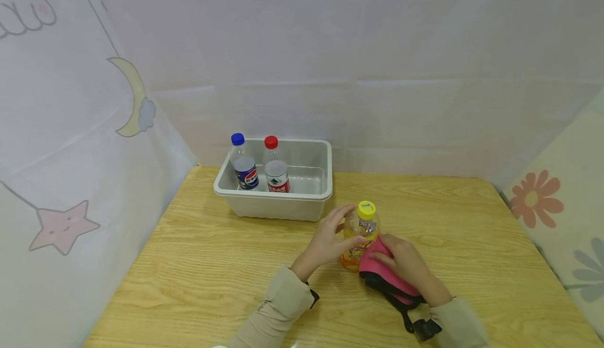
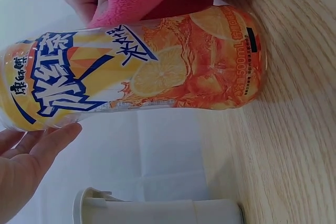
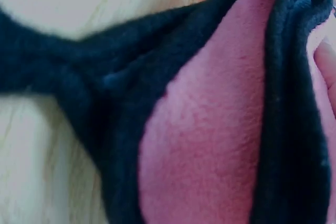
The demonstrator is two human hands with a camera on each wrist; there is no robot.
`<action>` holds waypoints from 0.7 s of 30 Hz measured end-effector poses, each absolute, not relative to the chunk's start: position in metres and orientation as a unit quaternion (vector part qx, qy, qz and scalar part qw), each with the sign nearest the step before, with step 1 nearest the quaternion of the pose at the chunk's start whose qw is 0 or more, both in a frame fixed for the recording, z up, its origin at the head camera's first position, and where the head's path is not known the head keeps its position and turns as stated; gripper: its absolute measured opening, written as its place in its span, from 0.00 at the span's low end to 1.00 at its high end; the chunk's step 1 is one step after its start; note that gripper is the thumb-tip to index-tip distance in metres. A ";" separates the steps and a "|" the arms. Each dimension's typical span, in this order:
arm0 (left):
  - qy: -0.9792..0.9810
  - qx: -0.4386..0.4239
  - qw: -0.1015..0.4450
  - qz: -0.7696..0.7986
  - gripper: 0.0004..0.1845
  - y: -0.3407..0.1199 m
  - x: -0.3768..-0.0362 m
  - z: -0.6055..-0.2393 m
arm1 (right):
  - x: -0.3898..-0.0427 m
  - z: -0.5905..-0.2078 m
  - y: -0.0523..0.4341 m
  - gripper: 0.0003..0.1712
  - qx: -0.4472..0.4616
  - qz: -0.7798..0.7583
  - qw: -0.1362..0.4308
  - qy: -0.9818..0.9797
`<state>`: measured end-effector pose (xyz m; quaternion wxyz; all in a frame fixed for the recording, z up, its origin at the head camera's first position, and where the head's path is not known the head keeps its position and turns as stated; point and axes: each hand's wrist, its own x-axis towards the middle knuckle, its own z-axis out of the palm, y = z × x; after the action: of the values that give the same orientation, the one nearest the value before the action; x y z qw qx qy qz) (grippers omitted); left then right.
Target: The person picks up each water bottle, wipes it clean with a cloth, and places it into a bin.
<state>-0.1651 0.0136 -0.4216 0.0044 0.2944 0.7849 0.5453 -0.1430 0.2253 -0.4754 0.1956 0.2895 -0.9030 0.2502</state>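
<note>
Already, two capped bottles, the blue-capped bottle [image 1: 243,163] and the red-capped bottle [image 1: 276,165], stood upright in the white bin [image 1: 283,209] at the back of the table [image 1: 472,243]. The orange drink bottle [image 1: 359,235] stood upright on the table in front of the bin, not yet in it. The left hand [image 1: 330,238] curled round its upper body, while the right hand [image 1: 403,264] pressed a pink cloth [image 1: 377,272] against its lower side, fingers wrapped over the cloth. By the look of it, the wiping was under way.

Hidden and cut-off parts around an orange drink bottle

The pink cloth [image 1: 383,274] covers the orange drink bottle's [image 1: 358,240] lower right side; the right wrist view is filled by blurred cloth; the bottle's cap is cut off in the left wrist view.
</note>
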 end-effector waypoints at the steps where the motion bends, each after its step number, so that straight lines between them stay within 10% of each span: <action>1: 0.784 0.297 0.002 0.545 0.35 0.014 -0.165 -0.422 | -0.143 -0.477 0.225 0.17 0.286 0.249 0.186 -0.906; 12: 0.786 0.294 0.016 0.544 0.32 0.010 -0.149 -0.392 | -0.145 -0.482 0.224 0.14 0.260 0.200 0.070 -0.942; 21: 0.782 0.306 0.022 0.542 0.33 0.009 -0.158 -0.403 | -0.141 -0.475 0.240 0.29 0.233 0.250 0.063 -0.938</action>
<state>-0.1584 0.0090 -0.4031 0.0217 0.3065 0.7821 0.5421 -0.1413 0.2401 -0.4747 0.0631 0.2327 -0.9378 0.2497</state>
